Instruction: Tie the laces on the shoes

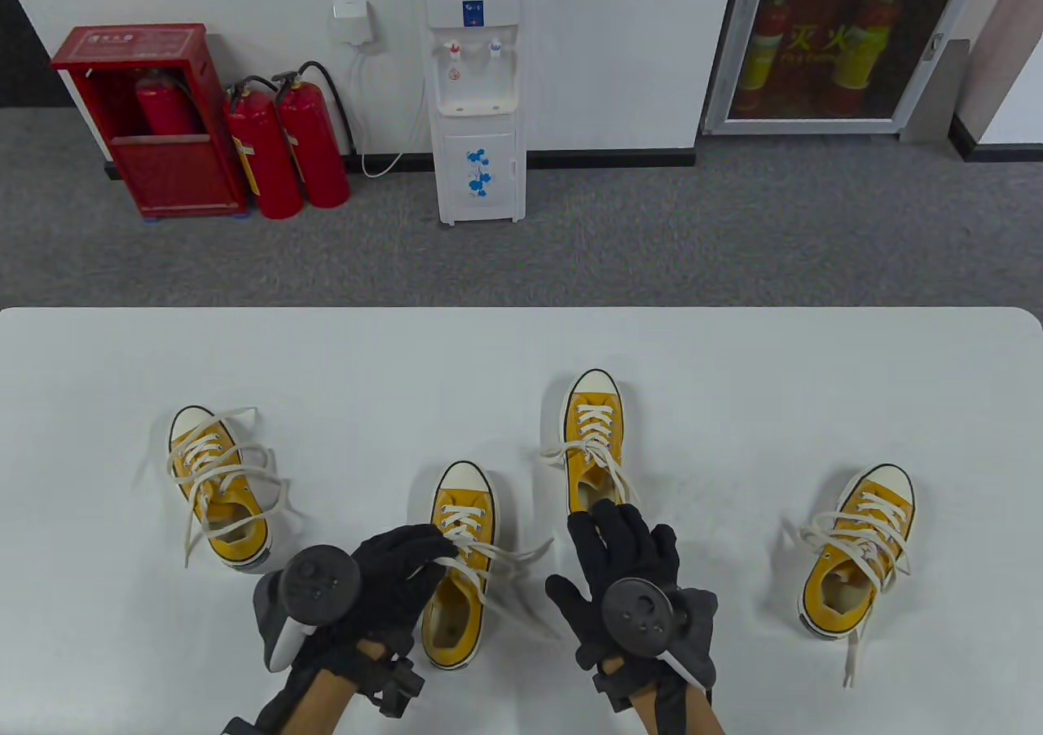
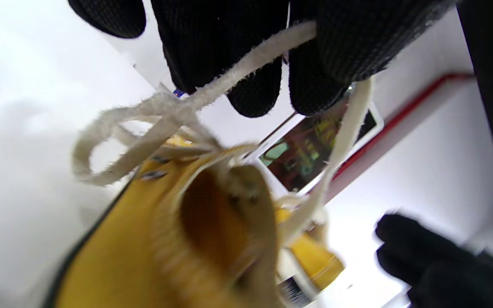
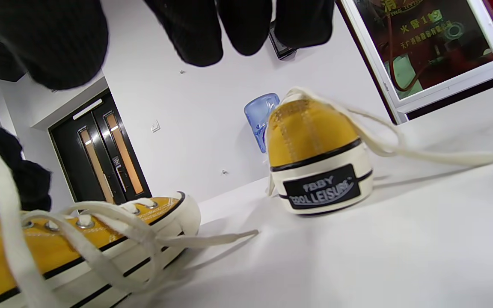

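Observation:
Several yellow sneakers with white laces stand on the white table (image 1: 342, 360). My left hand (image 1: 432, 552) rests over the near middle shoe (image 1: 460, 515) and pinches one of its laces (image 1: 509, 557). In the left wrist view the fingers (image 2: 336, 51) hold that lace (image 2: 246, 64) taut above the shoe's opening (image 2: 212, 222). My right hand (image 1: 619, 531) is spread open and empty just behind the heel of the far middle shoe (image 1: 593, 442). In the right wrist view that shoe's heel (image 3: 319, 171) is ahead, and the fingers (image 3: 199, 38) hold nothing.
A shoe with loose laces (image 1: 216, 490) stands at the left and another (image 1: 860, 552) at the right, its lace trailing towards the front edge. The near shoe's laces (image 3: 114, 239) lie slack on the table between my hands.

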`<act>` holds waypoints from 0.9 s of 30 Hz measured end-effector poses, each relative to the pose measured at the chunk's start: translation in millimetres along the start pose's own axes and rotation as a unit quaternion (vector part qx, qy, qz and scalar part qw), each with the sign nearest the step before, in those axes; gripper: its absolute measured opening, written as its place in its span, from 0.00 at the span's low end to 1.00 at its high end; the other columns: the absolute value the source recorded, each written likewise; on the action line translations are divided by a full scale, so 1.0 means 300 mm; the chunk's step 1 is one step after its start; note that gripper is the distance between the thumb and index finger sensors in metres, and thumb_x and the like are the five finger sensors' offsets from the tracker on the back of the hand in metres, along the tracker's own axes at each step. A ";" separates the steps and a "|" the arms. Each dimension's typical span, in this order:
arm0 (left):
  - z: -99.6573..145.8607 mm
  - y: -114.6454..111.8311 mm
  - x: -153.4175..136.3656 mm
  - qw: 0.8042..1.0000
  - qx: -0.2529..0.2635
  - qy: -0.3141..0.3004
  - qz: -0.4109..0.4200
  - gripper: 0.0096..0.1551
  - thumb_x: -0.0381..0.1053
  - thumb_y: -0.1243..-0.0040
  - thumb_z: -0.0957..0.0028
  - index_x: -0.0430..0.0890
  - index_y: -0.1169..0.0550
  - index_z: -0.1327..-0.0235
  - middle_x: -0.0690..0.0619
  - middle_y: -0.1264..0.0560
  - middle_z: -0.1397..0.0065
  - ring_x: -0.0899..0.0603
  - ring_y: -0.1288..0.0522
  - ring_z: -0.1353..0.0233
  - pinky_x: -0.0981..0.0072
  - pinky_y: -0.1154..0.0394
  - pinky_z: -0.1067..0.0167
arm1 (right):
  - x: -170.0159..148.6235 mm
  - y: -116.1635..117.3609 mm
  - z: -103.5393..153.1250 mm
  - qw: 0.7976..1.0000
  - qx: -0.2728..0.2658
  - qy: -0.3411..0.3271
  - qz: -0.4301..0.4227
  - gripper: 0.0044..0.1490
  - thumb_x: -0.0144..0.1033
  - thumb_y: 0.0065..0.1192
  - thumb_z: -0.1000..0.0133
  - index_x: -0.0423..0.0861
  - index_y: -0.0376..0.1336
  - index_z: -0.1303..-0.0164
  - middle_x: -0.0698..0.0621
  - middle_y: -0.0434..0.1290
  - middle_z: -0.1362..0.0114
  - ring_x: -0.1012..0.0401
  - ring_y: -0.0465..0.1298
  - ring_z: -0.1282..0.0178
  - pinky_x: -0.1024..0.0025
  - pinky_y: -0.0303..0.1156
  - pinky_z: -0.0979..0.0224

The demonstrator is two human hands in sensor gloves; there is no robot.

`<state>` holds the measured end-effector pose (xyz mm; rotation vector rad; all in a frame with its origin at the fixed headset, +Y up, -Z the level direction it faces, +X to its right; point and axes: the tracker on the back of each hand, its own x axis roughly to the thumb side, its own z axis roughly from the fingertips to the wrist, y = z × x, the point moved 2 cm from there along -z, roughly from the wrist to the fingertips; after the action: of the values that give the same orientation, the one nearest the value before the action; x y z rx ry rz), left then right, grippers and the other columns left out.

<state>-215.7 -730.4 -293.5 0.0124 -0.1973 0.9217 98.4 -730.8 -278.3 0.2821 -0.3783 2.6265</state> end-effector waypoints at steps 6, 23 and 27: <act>0.000 0.065 -0.061 0.989 0.015 0.029 0.145 0.21 0.60 0.37 0.47 0.57 0.18 0.42 0.52 0.15 0.38 0.41 0.13 0.40 0.38 0.25 0.34 | -0.004 -0.003 0.001 1.000 -0.003 0.001 -0.006 0.52 0.65 0.62 0.52 0.50 0.56 0.21 0.48 0.49 0.14 0.41 0.53 0.14 0.27 0.41 0.23; 0.005 0.110 -0.184 0.876 -0.009 0.076 0.476 0.22 0.66 0.38 0.47 0.55 0.18 0.49 0.59 0.11 0.63 0.52 0.10 0.72 0.52 0.13 0.61 | -0.019 -0.012 0.003 1.000 -0.006 0.009 -0.013 0.51 0.64 0.62 0.52 0.49 0.56 0.21 0.48 0.49 0.15 0.41 0.54 0.14 0.27 0.42 0.23; 0.003 0.095 -0.199 0.831 -0.033 0.063 0.551 0.21 0.67 0.42 0.45 0.57 0.20 0.48 0.59 0.12 0.52 0.50 0.09 0.60 0.50 0.15 0.50 | -0.021 -0.013 0.003 1.000 -0.007 0.010 -0.016 0.51 0.64 0.62 0.52 0.49 0.56 0.21 0.48 0.49 0.15 0.41 0.54 0.14 0.27 0.42 0.23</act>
<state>-273.6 -760.2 -305.0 -0.2528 -0.0984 2.0724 105.9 -730.4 -278.3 0.2561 -0.3820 2.5921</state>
